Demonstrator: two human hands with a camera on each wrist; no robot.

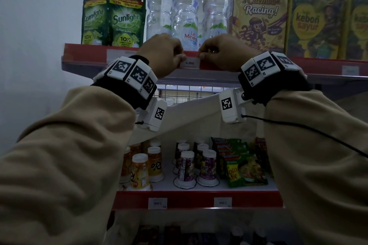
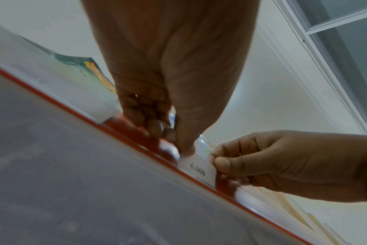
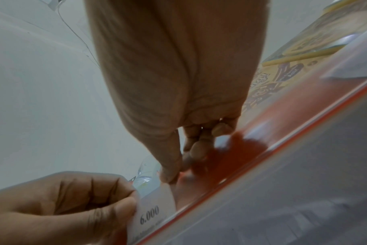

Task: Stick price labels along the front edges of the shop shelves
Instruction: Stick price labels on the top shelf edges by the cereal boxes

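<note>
Pictured mid-placement: price label marked 6.000, held flat against the red front strip of the upper shelf, directly below the water bottles. Stretched between both hands, long axis running level along the strip. Pinched at its left end by the left hand, thumb laid on the paper's upper corner and the remaining fingers curled in toward the palm, knuckles close against the strip. Pinched at its right end by the right hand, thumb in front and fingers folded behind the top edge. Neither hand nearer than the other; label lay squarely between them, just ahead of both thumbs, one end at each.

From the left wrist view, lower edge of the label sat close on the strip's bottom lip, apparently parallel to it. From the right wrist view, same card just beyond the right thumb, left fingers curled at its far end.

Judged ready for pressing home: thumbs probably needed to slide inward along that long axis, smoothing the paper down. Adhesion itself impossible to tell. Two labels already fixed on the shelf below the wrists.
</note>
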